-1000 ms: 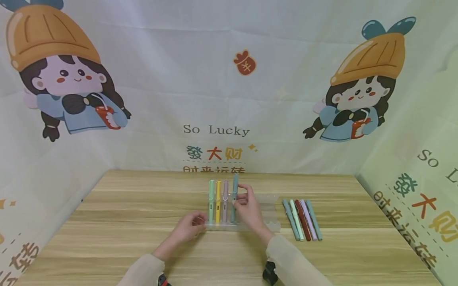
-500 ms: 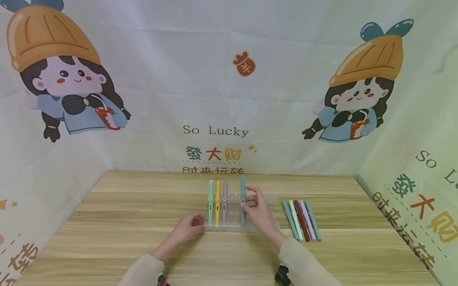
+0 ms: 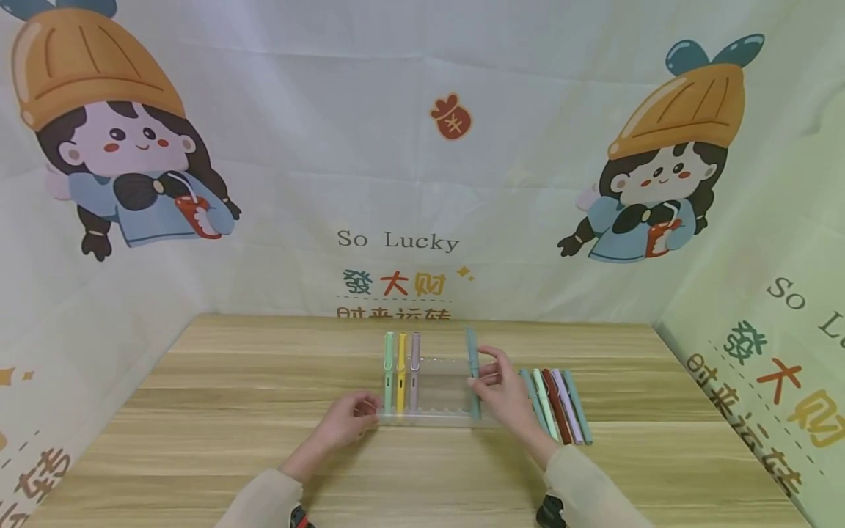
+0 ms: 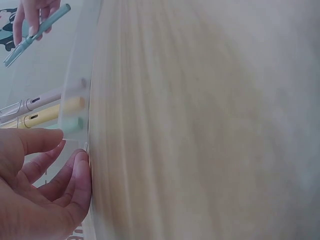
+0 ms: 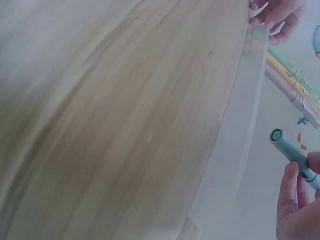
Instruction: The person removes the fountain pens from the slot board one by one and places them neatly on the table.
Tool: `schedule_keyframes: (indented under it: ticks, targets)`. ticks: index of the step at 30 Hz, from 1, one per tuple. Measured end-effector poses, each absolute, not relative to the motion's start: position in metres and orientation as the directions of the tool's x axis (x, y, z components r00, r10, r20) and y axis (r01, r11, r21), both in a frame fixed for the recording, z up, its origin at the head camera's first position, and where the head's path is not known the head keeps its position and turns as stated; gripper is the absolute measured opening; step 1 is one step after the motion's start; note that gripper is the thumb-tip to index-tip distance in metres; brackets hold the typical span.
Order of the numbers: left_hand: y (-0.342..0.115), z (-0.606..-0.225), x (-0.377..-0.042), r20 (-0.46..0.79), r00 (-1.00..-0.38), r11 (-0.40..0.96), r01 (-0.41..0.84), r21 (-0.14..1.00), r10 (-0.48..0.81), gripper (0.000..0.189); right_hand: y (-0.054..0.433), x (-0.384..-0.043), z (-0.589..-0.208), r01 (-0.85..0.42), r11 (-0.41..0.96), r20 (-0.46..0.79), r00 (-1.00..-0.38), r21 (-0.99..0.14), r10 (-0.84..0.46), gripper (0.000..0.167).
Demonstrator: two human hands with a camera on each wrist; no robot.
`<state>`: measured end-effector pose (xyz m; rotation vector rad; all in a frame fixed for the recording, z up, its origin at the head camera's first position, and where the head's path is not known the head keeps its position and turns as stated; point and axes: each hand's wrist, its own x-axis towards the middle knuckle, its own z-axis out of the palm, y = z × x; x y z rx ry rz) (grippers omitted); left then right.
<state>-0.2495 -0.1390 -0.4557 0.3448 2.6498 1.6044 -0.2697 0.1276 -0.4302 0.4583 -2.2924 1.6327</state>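
Note:
A clear plastic pen stand (image 3: 432,420) lies across the middle of the table. On its left side rest a light green pen (image 3: 389,374), a yellow pen (image 3: 402,374) and a mauve pen (image 3: 415,378), side by side. My left hand (image 3: 350,419) pinches the stand's left end; in the left wrist view, thumb and fingers (image 4: 47,141) close on its corner. My right hand (image 3: 507,390) holds a teal pen (image 3: 472,352) between thumb and fingers, over the stand's right part. In the right wrist view this pen (image 5: 290,149) slants, its end apart from the stand's front wall.
Right of the stand lies a row of several pens: a teal pen (image 3: 539,407), a mint pen, a dark red pen (image 3: 557,403), a lilac pen and another teal pen (image 3: 579,407). A printed cloth (image 3: 396,183) hangs behind the wooden table (image 3: 264,367).
My right hand has carried the teal pen rightward along the stand, away from the mauve pen. My left hand has stayed at the stand's left end.

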Motion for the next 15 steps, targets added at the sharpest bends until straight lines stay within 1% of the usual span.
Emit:
schedule_keyframes:
  ticks: [1,3,5,9,15]
  targets:
    - [-0.139,-0.456,-0.249,0.092,-0.975,0.445,0.176,0.878,0.203,0.014,0.131,-0.27,-0.431,-0.429,0.312,0.423,-0.902,-0.847,-0.093,0.045]
    - [-0.139,-0.455,-0.249,0.09,-0.975,0.446,0.175,0.878,0.206,0.014,0.136,-0.269,-0.43,-0.402,0.33,0.398,-0.914,-0.854,-0.083,0.046]
    - [-0.139,-0.455,-0.249,0.088,-0.975,0.446,0.174,0.878,0.206,0.014,0.141,-0.268,-0.429,-0.341,0.363,0.343,-0.937,-0.867,-0.061,0.048]
    - [-0.139,-0.454,-0.249,0.094,-0.974,0.444,0.18,0.878,0.207,0.014,0.152,-0.266,-0.427,-0.254,0.422,0.263,-0.964,-0.87,-0.036,0.05]
    - [-0.139,-0.457,-0.251,0.095,-0.973,0.446,0.182,0.876,0.211,0.014,0.172,-0.263,-0.424,-0.262,0.439,0.259,-0.963,-0.859,-0.069,0.052]
